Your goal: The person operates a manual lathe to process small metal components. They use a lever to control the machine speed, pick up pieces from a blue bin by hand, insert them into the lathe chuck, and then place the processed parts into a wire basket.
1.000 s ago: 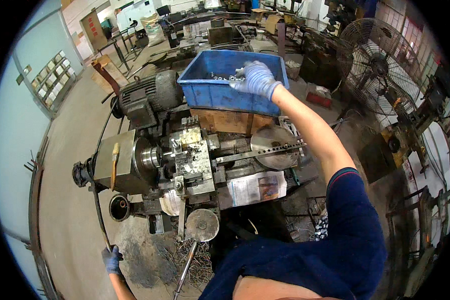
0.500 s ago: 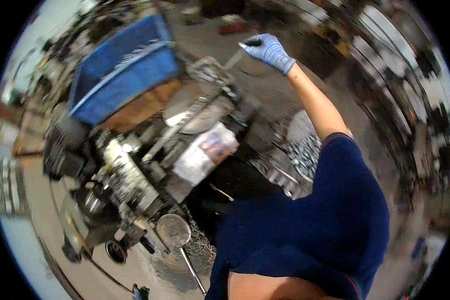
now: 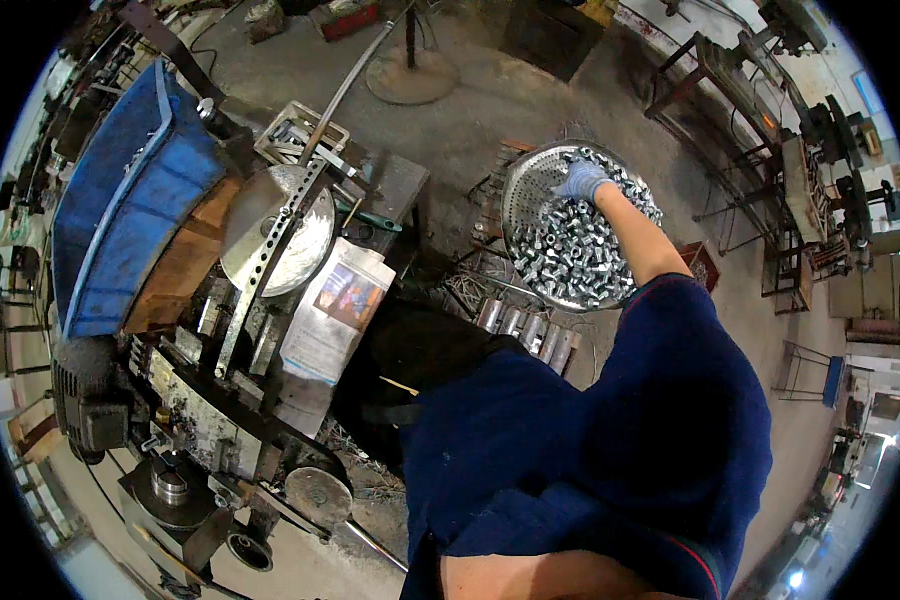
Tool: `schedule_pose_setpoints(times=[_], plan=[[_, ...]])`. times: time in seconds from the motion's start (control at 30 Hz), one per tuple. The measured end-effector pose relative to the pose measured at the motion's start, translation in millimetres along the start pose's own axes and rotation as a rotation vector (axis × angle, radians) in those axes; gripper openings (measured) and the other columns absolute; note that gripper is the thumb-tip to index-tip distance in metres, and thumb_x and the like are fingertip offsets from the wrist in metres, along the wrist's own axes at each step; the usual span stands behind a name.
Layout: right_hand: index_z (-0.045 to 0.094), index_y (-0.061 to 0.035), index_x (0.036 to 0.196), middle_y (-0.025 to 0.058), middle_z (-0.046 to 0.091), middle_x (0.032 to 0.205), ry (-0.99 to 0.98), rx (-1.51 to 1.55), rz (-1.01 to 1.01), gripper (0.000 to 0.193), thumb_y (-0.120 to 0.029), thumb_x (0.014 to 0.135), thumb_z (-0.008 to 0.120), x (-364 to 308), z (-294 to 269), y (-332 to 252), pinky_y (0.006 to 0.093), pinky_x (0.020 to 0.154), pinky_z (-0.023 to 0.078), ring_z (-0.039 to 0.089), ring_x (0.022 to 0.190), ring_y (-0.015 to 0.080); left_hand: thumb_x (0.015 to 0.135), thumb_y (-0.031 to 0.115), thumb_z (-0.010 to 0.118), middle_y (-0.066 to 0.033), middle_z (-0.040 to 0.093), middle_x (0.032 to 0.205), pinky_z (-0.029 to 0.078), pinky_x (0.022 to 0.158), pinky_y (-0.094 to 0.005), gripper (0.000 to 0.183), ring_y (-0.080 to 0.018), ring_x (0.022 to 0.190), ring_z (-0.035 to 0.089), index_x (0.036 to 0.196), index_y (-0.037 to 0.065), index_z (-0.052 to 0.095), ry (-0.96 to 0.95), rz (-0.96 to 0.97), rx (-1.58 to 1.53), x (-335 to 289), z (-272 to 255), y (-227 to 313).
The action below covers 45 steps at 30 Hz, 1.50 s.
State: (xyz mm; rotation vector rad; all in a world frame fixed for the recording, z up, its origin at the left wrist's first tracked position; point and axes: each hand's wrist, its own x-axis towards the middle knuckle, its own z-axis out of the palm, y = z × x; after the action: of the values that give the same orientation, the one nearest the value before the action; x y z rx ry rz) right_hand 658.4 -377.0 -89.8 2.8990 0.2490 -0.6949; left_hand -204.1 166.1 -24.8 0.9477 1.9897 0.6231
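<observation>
My right hand (image 3: 582, 181), in a light blue striped glove, reaches into a round perforated metal basket (image 3: 522, 207). It rests at the upper edge of a heap of small shiny metal fittings (image 3: 572, 250). The thumb stands apart from the fingers, and the fingertips partly disappear among the pieces. Whether a fitting lies under them cannot be made out. Bare metal mesh shows at the basket's left side. My left hand is out of sight.
A greasy machine (image 3: 205, 405) stands left, with a perforated bar (image 3: 260, 262) across it and a printed paper sheet (image 3: 335, 315) beside it. Behind is a big blue bin (image 3: 150, 240). Metal cylinders (image 3: 530, 335) lie near the basket; a stool (image 3: 820, 375) stands far right.
My right hand has moved from above the floor near the machine, rightward and nearer, down into the basket of fittings. The view has turned, bringing the whole basket into sight.
</observation>
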Motion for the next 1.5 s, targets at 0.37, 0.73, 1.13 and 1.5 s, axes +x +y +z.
schedule_pose_setpoints(times=[0.37, 0.73, 1.13, 1.5], plan=[[0.056, -0.0159, 0.121, 0.0173, 0.057, 0.119, 0.122, 0.09, -0.064, 0.063, -0.06, 0.077, 0.051, 32.0, 47.3, 0.2, 0.0426, 0.093, 0.043, 0.055, 0.108, 0.0372, 0.084, 0.047, 0.058, -0.0104, 0.056, 0.059, 0.044, 0.047, -0.0325, 0.043, -0.0205, 0.049, 0.052, 0.069, 0.008, 0.052, 0.005, 0.107, -0.163, -5.8, -64.9, -27.7], [0.062, 0.0, 0.105, 0.0075, 0.066, 0.082, 0.072, 1.21, -0.066, 0.04, -0.036, 0.089, 0.056, -1.5, -37.3, -42.9, 0.033, 0.065, 0.05, 0.06, 0.068, 0.0142, 0.081, 0.027, 0.068, -0.012, 0.061, 0.068, 0.053, 0.048, -0.0303, 0.038, -0.0199, 0.054, 0.061, 0.105, -0.001, 0.057, -0.091, 0.184, -0.22, -34.2, -59.1, -26.4], [0.07, -0.0051, 0.094, 0.0149, 0.061, 0.116, -0.076, 0.627, -1.814, 0.023, -0.02, 0.076, 0.068, -267.7, -179.6, -435.8, 0.032, 0.09, 0.043, 0.056, 0.108, 0.0225, 0.078, 0.029, 0.065, -0.0123, 0.063, 0.076, 0.049, 0.061, -0.0344, 0.038, -0.0225, 0.067, 0.062, 0.101, -0.001, 0.061, 0.097, 0.432, 0.155, -51.4, -53.9, -30.6], [0.069, -0.0045, 0.078, 0.0177, 0.065, 0.076, 0.57, -0.444, -1.885, 0.051, -0.054, 0.069, 0.063, -390.2, -129.2, -650.4, 0.0406, 0.075, 0.049, 0.061, 0.078, 0.0334, 0.078, 0.033, 0.063, -0.0219, 0.063, 0.09, 0.046, 0.073, -0.0406, 0.037, -0.0334, 0.085, 0.061, 0.1, 0.003, 0.062, 0.215, 0.267, 0.379, -115.4, -65.3, -81.7]])
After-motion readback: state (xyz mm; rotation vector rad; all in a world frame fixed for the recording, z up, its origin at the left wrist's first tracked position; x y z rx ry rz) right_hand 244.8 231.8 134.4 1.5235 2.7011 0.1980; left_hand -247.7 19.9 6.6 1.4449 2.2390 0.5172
